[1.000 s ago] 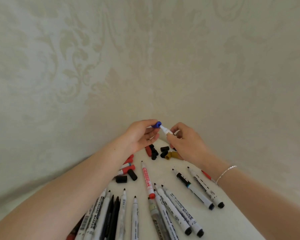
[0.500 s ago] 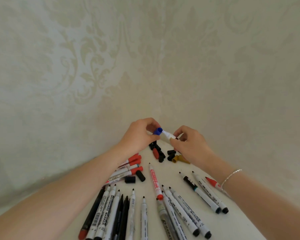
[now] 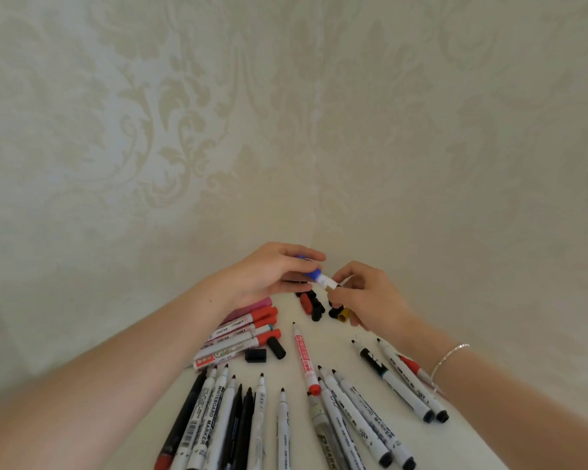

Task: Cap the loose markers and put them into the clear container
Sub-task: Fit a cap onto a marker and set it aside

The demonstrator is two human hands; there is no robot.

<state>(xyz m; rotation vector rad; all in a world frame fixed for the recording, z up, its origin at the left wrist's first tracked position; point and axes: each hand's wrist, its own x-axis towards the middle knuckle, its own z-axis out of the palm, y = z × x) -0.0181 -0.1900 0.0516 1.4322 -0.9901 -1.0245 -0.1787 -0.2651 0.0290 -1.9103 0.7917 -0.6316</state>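
I see the left hand [image 3: 269, 273] pinching the blue cap [image 3: 311, 273] onto the marker [image 3: 327, 282] gripped by the right hand [image 3: 370, 300] at the far end; most near markers [image 3: 353, 415] uncapped, no clear container in view

You've got a white table [image 3: 323, 337] with markers all over it: a fan of uncapped ones [image 3: 252, 425] at the near edge, a capped red bunch [image 3: 241, 330] on the left, one red-labelled marker [image 3: 304, 359] mid-table, and loose caps [image 3: 314, 305] piled at the far end.
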